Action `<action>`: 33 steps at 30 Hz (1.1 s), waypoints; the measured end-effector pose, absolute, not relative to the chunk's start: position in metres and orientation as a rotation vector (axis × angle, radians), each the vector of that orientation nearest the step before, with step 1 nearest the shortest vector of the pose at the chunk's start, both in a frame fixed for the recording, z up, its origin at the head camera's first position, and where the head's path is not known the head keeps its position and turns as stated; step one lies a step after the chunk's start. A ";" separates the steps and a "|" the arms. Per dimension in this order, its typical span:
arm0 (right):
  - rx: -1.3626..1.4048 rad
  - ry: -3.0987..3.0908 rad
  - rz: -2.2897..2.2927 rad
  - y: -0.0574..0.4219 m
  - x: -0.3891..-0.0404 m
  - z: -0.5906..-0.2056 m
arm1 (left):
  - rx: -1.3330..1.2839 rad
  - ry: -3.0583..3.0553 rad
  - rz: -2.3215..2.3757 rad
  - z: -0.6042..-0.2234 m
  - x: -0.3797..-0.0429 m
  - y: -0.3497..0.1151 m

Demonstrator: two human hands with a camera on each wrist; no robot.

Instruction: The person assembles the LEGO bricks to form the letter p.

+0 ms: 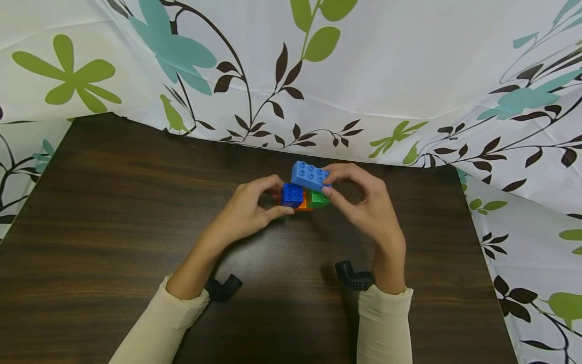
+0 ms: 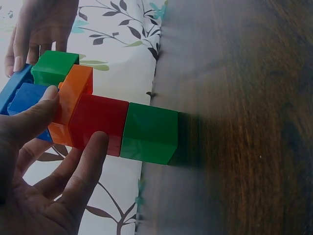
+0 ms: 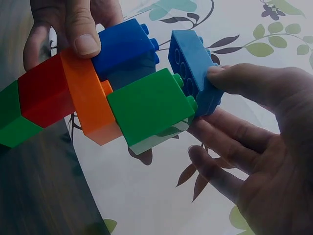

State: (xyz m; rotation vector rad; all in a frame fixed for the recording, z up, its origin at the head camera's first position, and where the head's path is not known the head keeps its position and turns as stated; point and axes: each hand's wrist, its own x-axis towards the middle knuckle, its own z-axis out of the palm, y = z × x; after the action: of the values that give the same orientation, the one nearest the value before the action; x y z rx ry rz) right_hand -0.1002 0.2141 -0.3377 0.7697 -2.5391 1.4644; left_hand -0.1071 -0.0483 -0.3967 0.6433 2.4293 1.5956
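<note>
A tower of toy building bricks stands upright on the table. Its base is a green brick, with a red brick above and a wider orange brick over that. Side by side on the orange one sit a dark blue brick and a second green brick. My left hand holds the tower, thumb by the dark blue and orange bricks, fingers round the other side. Between thumb and fingers, my right hand pinches a light blue brick, tilted over the green top brick; whether they touch I cannot tell.
The dark wooden table meets a hanging white cloth with leaf and bird prints just behind the tower. Black wrist-worn devices stick out at the left cuff and the right cuff.
</note>
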 end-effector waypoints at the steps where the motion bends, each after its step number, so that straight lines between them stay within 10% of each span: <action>1: 0.776 -2.539 1.468 0.214 -0.100 -0.338 | 0.643 2.430 1.594 -0.397 -0.107 -0.048; 33: 0.938 -2.647 1.179 0.209 -0.093 -0.330 | 0.664 2.413 1.595 -0.397 -0.107 -0.050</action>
State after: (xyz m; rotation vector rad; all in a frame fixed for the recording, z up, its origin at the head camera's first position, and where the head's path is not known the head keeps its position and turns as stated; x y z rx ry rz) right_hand -0.0928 0.2085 -0.3302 0.9382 -2.6469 1.1788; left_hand -0.1071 -0.0499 -0.3971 0.6635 2.4132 1.5951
